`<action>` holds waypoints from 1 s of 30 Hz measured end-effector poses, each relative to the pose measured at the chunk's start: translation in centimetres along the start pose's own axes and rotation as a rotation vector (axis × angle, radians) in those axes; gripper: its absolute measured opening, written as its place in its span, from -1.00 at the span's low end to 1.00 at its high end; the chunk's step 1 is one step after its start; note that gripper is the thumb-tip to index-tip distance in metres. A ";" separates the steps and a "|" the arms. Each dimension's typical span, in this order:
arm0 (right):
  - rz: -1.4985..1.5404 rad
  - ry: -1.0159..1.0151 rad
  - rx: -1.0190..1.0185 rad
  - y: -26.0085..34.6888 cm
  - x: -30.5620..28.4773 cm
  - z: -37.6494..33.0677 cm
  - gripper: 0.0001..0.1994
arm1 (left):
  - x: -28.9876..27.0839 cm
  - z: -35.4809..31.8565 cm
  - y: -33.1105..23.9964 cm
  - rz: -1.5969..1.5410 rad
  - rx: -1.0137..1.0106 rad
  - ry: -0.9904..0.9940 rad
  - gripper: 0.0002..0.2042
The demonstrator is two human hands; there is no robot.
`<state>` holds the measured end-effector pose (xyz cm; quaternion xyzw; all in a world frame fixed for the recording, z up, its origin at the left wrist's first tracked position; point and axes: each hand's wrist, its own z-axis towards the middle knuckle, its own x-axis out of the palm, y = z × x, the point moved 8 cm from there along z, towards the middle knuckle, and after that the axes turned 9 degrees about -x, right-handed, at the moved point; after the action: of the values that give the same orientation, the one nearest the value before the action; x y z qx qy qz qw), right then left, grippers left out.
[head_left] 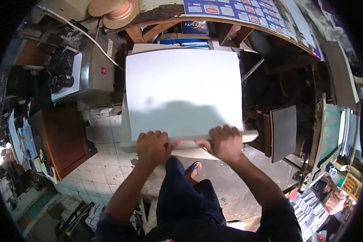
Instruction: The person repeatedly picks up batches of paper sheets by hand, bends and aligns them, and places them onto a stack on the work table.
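A large white sheet (181, 80) lies flat in front of me, on top of other pale sheets or boards whose edges show around it. Along its near edge runs a long pale slab (251, 136), seen edge-on; it could be a stack of sheets, but I cannot tell. My left hand (152, 148) grips this slab left of its middle, fingers over the far side and thumb pointing inward. My right hand (226, 143) holds it the same way further right. Both thumbs are slightly blurred. A shadow falls across the near half of the white sheet.
On the left stand a metal machine with a red switch (103, 70) and a brown wooden cabinet (66, 139). A wooden shelf with a printed blue cover (238, 12) spans the back. A grey board (283, 133) stands at right. Paper stacks (308, 213) lie lower right.
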<state>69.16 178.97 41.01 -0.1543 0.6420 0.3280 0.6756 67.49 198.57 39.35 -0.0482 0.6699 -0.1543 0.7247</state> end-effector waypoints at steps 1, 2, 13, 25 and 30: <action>-0.012 0.087 0.005 -0.8 1.0 0.7 -0.43 | 1.9 -0.2 0.6 -0.009 -0.026 0.088 -0.39; 0.016 0.182 0.078 -1.9 1.4 2.1 -0.44 | 1.3 1.1 0.8 -0.028 -0.068 0.115 -0.39; 0.049 0.056 0.067 -1.1 3.3 -1.1 -0.47 | 5.0 -0.9 0.3 0.006 -0.145 0.449 -0.45; 0.237 0.457 0.220 -2.8 8.8 -1.3 -0.44 | 6.4 -0.4 0.8 -0.113 -0.148 0.372 -0.52; 0.278 0.749 0.340 -3.8 7.8 0.6 -0.35 | 5.1 1.6 0.8 -0.153 -0.131 0.355 -0.46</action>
<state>71.78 178.49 32.71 -0.0610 0.9024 0.2269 0.3613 69.49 197.62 34.43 -0.1182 0.7901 -0.1710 0.5767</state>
